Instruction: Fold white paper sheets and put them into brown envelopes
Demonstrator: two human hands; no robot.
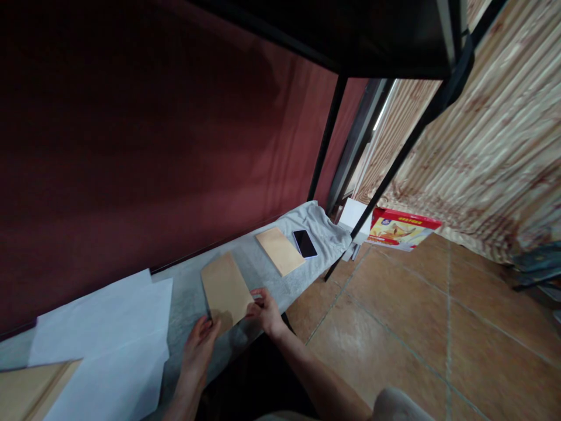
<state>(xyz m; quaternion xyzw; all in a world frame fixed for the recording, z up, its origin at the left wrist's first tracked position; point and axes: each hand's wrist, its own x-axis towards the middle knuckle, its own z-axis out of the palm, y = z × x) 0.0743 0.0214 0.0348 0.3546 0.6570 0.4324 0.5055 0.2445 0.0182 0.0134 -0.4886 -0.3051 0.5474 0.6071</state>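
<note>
A flat brown paper envelope (227, 289), plain on the side I see, is held low over the grey cloth. My left hand (202, 339) pinches its lower left corner. At its right edge, the thumb and fingers of my right hand (263, 310) close on the paper. Farther right on the cloth lies a neat stack of similar tan envelopes (280, 251). A dark-screened smartphone (305, 244) rests just beside that stack.
Grey cloth (184, 304) covers the narrow surface along a dark red panel (175, 175). White sheets (114, 327) and more brown paper pieces (33, 389) lie at left. Overhead is a dark shelf (394, 41) with black posts. A red-and-yellow box (401, 228) stands on the tiled floor.
</note>
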